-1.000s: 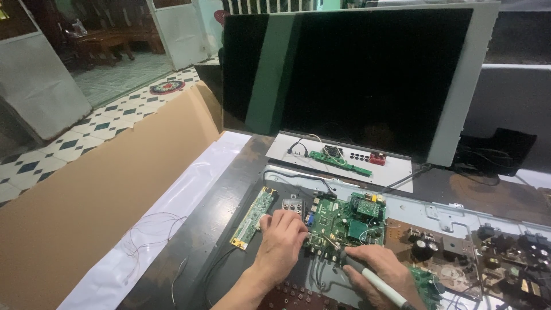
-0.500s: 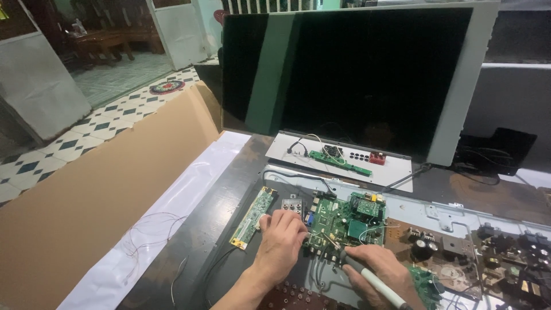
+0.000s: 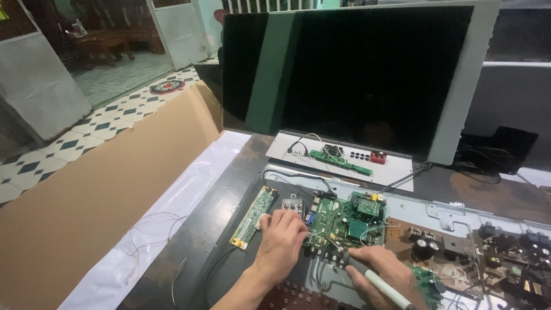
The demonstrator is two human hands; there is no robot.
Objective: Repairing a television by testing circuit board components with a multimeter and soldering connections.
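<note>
Soldering iron (image 3: pixel 381 285) gripped by right hand (image 3: pixel 379 270); left hand (image 3: pixel 282 240) pressed flat on green circuit board (image 3: pixel 344 218), nothing grasped. Risk judged: adjacent joints bridged, fingers burnt if tip slips.

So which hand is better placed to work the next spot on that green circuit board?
Probably the right hand: it holds the white-handled tool with its tip at the green circuit board. The left hand lies flat at the board's left edge, steadying it.
</note>
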